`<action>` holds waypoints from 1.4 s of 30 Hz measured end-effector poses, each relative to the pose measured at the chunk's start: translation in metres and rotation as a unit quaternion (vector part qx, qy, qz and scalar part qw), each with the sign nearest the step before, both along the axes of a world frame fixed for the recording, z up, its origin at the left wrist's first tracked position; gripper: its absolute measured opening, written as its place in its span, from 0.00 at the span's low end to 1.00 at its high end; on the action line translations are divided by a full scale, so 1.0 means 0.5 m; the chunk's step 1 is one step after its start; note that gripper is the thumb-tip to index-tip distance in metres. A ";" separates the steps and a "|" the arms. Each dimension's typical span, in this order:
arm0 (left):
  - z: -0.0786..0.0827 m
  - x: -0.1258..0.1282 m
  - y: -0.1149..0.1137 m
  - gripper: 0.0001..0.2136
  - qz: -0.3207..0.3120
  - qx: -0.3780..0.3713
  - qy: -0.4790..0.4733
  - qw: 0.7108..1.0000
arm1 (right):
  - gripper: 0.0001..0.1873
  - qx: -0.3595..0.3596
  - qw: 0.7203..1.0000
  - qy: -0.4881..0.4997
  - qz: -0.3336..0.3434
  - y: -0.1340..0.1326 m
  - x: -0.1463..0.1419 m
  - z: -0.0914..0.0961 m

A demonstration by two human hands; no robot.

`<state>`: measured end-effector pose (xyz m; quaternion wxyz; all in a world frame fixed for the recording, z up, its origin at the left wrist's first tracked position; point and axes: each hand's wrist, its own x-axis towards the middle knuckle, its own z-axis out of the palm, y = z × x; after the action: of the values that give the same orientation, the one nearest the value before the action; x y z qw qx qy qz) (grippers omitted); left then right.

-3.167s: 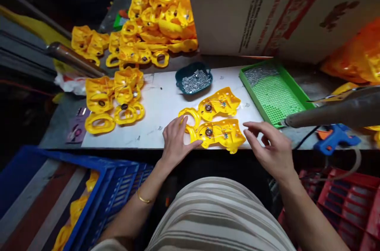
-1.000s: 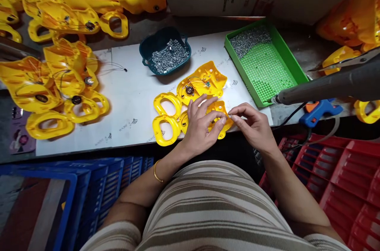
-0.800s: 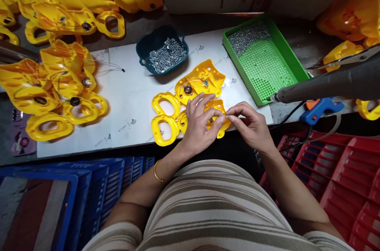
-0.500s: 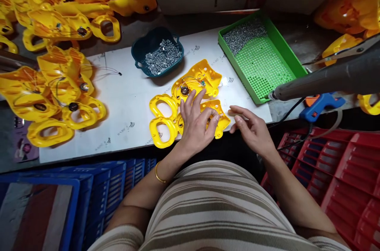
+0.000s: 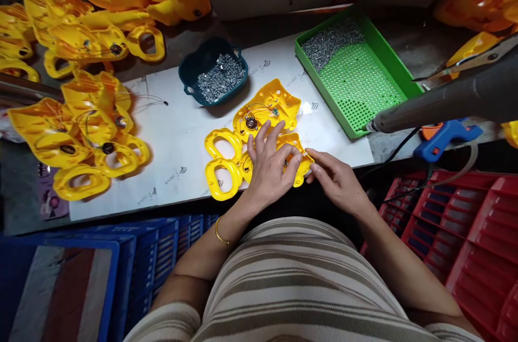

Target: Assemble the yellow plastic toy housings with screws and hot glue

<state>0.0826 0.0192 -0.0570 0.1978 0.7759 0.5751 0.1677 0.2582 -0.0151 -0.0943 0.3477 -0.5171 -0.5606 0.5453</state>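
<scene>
Left hand (image 5: 269, 166) lies flat, fingers spread, pressing down on the near yellow shell (image 5: 297, 153) at the front edge of the white surface (image 5: 182, 142); it grips nothing. Right hand (image 5: 334, 180) rests beside it, fingers loosely extended, fingertips touching the shell's right end; whether it pinches anything cannot be told. A second yellow shell (image 5: 269, 107) with a small speaker and wires lies just behind, touching the first. Behind these stand a dark teal dish of screws (image 5: 212, 69) and a green tray (image 5: 360, 69) with screws at its far end. Further yellow shells (image 5: 81, 126) are heaped at left. A blue glue gun (image 5: 445, 134) lies at right
</scene>
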 end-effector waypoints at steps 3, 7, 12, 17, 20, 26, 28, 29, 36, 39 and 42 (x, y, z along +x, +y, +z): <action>-0.001 0.001 0.002 0.07 -0.003 -0.006 0.004 1.000 | 0.24 -0.018 1.000 0.018 -0.007 0.001 0.000 0.005; -0.004 0.002 0.001 0.07 -0.014 0.009 -0.004 1.000 | 0.29 -0.082 0.994 0.072 -0.022 0.008 -0.006 0.008; -0.004 -0.001 -0.006 0.06 -0.021 0.015 -0.028 0.999 | 0.31 -0.141 0.983 0.109 -0.037 0.025 -0.018 0.014; 0.003 -0.009 -0.023 0.06 -0.016 0.020 -0.058 0.998 | 0.29 -0.196 0.970 0.143 0.010 0.034 -0.024 0.037; 0.006 -0.016 -0.034 0.06 -0.017 0.011 -0.066 0.998 | 0.30 -0.219 0.961 0.170 0.006 0.030 -0.030 0.045; 0.014 -0.042 -0.030 0.05 -0.043 -0.008 -0.062 0.997 | 0.31 -0.225 0.960 0.167 -0.007 0.020 -0.038 0.041; 0.020 -0.054 -0.018 0.05 -0.084 -0.009 -0.066 0.994 | 0.31 -0.223 0.961 0.163 0.002 0.020 -0.037 0.040; 0.023 -0.059 -0.012 0.05 -0.106 -0.004 -0.071 0.992 | 0.31 -0.222 0.962 0.161 0.009 0.021 -0.037 0.040; 0.026 -0.081 0.033 0.12 -0.197 -0.003 -0.098 0.975 | 0.25 -0.216 0.960 0.163 0.068 0.027 -0.031 0.051; 0.017 -0.085 0.049 0.15 -0.240 -0.008 -0.115 0.964 | 0.24 -0.225 0.955 0.175 0.081 0.029 -0.029 0.053; 0.010 -0.087 0.059 0.17 -0.264 0.002 -0.116 0.958 | 0.23 -0.232 0.951 0.186 0.084 0.027 -0.028 0.051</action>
<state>0.0390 0.0489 -0.0519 0.2989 0.8756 0.3226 0.2000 0.2441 -0.0015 -0.0689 0.2693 -0.4236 -0.3856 0.7742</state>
